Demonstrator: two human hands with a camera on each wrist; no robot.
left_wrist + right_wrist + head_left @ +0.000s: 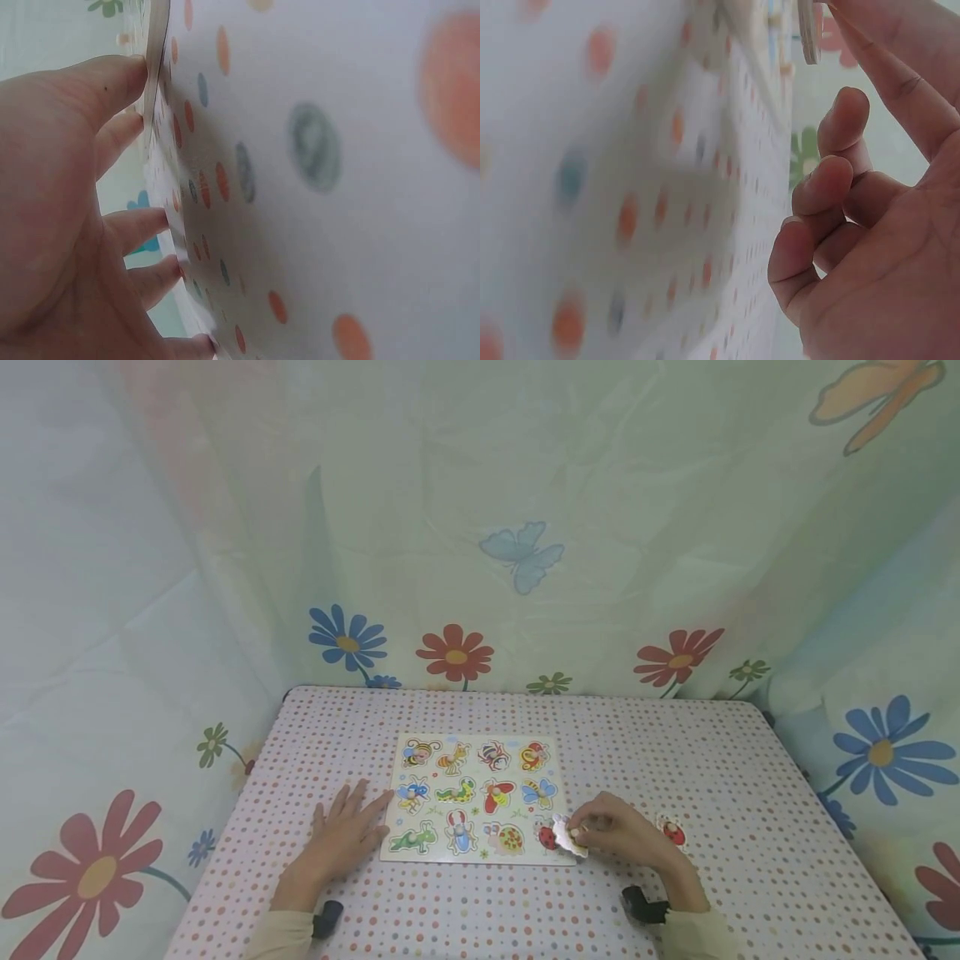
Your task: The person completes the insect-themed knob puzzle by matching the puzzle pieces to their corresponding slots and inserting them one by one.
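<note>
A wooden insect peg puzzle board (480, 802) lies flat on the table, with several colourful insects on it. My right hand (618, 831) pinches a puzzle piece (567, 841) by its knob, over the board's lower right corner. That piece is tilted and partly overlaps the red ladybug (546, 836). In the right wrist view its thin wooden edge (810, 34) shows at the fingertips, the other fingers loosely bent below. My left hand (341, 835) is spread on the table at the board's left side, thumb and index fingertip at its edge (154, 67).
Another red insect piece (672, 832) lies on the table beyond the right wrist, partly behind it. A dotted cloth (465, 910) covers the table. A curtain (420, 527) with printed flowers and butterflies hangs behind the table and along both sides.
</note>
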